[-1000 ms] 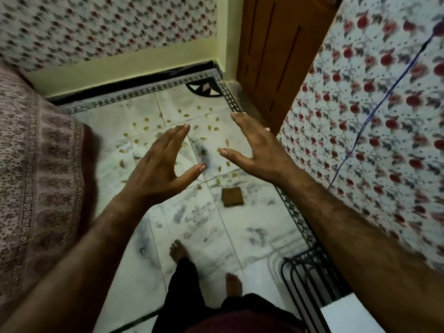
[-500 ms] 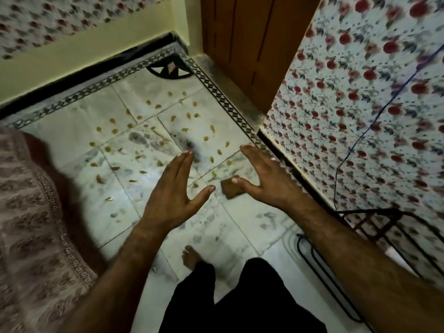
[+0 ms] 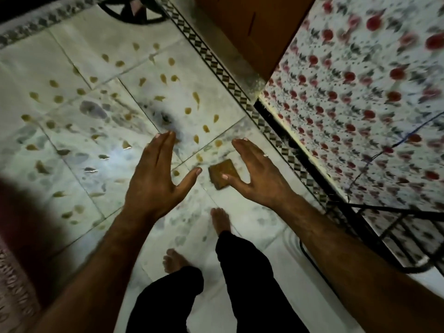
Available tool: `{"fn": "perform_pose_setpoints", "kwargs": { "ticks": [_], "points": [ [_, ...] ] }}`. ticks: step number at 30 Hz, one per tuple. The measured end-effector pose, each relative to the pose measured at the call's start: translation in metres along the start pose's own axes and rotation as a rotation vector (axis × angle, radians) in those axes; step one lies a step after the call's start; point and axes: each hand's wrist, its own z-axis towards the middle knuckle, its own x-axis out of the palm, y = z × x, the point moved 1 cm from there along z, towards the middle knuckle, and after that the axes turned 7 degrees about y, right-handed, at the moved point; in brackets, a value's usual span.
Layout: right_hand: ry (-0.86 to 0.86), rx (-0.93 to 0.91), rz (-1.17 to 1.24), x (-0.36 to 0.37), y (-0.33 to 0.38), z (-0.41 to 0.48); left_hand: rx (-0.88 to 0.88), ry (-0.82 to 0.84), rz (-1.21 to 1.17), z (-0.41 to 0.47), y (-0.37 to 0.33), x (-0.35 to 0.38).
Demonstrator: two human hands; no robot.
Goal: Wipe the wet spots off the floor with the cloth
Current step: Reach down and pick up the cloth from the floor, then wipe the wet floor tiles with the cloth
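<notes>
The left hand (image 3: pixel 156 179) and right hand (image 3: pixel 259 174) are coming down closer, fingers wide, holding nothing; the right one is now nearing the cloth (image 3: pixel 219 168) mid-frame, so grabbing it is probably coming next

Left hand (image 3: pixel 153 179) and right hand (image 3: pixel 259 174) nearer the floor (image 3: pixel 72 56), right thumb now over the cloth (image 3: pixel 217 168)

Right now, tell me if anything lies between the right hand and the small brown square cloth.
Nothing visible does. The open right hand hangs over the small brown square cloth, thumb overlapping its edge; only pale marble floor and yellowish wet spots surround it.
</notes>
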Motion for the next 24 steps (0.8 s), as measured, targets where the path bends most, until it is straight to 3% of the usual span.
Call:
{"fn": "perform_pose_setpoints", "kwargs": {
  "ticks": [15, 24],
  "points": [
    [0.1, -0.087, -0.174, 0.223, -0.216, 0.15, 0.033, 0.02, 0.028, 0.104, 0.175, 0.306],
    [0.192, -0.194, -0.409, 0.334, -0.314, 0.181, 0.03, 0.031, 0.075, 0.131, 0.259, 0.409]
  ]
}}
